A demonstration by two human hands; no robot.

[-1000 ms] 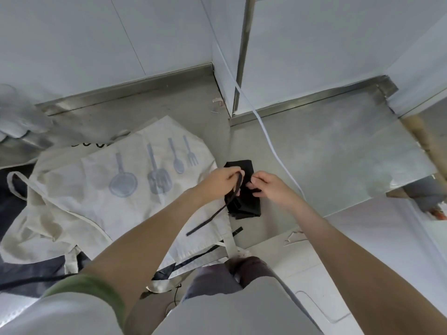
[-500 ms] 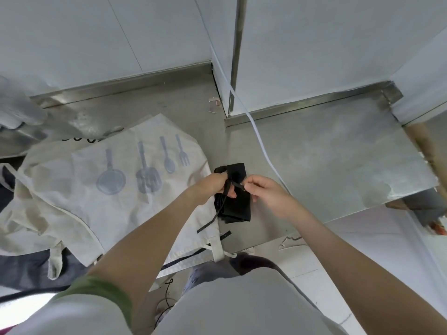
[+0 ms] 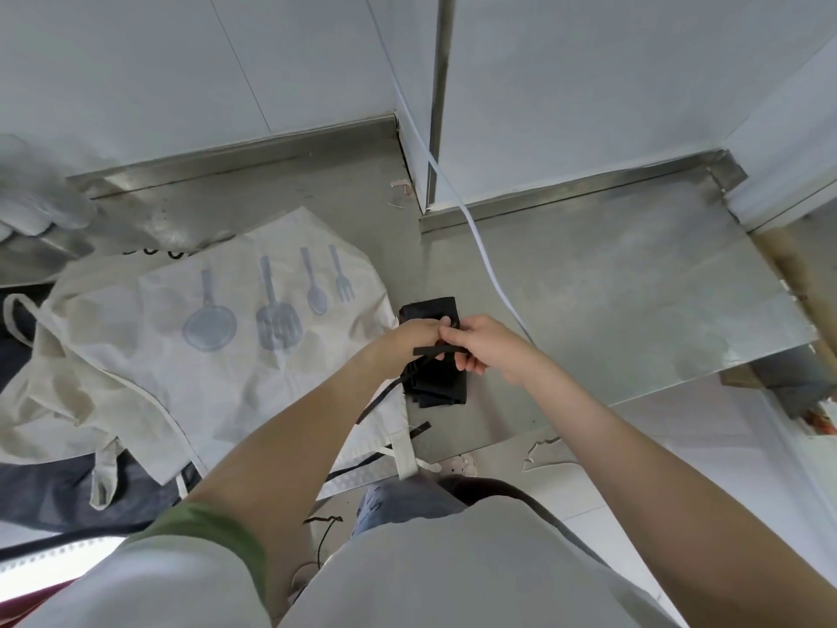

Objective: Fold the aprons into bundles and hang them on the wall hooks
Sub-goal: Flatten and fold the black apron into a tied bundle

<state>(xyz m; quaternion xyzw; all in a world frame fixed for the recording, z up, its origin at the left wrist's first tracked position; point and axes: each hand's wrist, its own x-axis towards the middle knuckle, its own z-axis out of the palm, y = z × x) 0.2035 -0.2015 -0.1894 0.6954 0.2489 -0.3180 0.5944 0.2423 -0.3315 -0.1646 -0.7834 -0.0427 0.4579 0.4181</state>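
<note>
Left hand and right hand are pinching a black strap over the black apron bundle — cream utensil-print apron lying left of the fingers.

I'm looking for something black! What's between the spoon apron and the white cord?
The black bundle lies there, left hand and right hand gripping its strap, in the head view.

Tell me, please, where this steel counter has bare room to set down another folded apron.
Bare steel counter lies right of the white cord, plus a strip behind the cream apron. Crowded: the left under that apron, the middle around the black bundle.
</note>
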